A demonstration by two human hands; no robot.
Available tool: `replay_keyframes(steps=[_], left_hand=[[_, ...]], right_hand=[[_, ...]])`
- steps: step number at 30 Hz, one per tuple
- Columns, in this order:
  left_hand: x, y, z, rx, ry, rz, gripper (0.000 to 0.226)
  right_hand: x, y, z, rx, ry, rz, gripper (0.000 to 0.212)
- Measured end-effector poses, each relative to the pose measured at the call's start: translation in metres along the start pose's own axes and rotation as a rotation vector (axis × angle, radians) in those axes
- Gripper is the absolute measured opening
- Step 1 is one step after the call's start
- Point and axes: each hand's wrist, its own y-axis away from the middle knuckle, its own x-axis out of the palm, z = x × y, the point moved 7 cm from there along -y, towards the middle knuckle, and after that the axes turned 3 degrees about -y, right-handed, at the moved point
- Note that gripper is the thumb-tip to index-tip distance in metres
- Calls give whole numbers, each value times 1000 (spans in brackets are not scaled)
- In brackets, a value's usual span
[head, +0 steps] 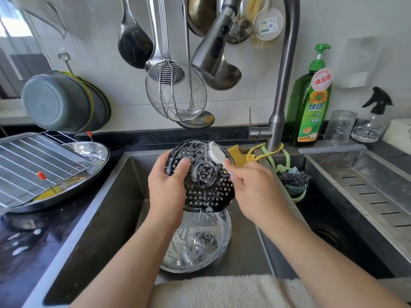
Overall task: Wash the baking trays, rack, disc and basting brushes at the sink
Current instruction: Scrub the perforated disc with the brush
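A round black perforated metal disc [201, 177], streaked with white suds, is held tilted over the steel sink [115, 210]. The left hand [165, 187] grips its left edge, thumb curled onto the face. The right hand [251, 187] pinches the handle of a white scrubbing brush [216, 153], whose head touches the disc's upper rim. Directly below the hands a soapy round steel tray [200, 243] lies in the basin. Well left of the left hand, a wire rack [33, 165] rests on a shallow steel pan [97, 156]. Beyond the right hand stands a green detergent bottle [311, 101].

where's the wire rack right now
In the head view, the wire rack lies on a round steel tray on the counter left of the sink.
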Motion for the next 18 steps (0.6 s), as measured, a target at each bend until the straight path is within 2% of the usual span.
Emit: replay_keyframes(steps=[2,6,10,14,18], left_hand=[[0,-1,1,-6,11,-3,21],[-5,-1,0,-50,72,-44,20],[-5,0,1,-75,96,-55,18],[-9,1,5,-143,186,-105,18],[-12,0,6,-150,219,-128,15]], right_hand=[[-1,-1,-6,32,36,-2,45],[9,8,11,-46,-44,64,45],[0,-2,-11,65,71,4,47],[9,13,19,-58,-6,82,45],[3,0,-4,31,79,67,44]])
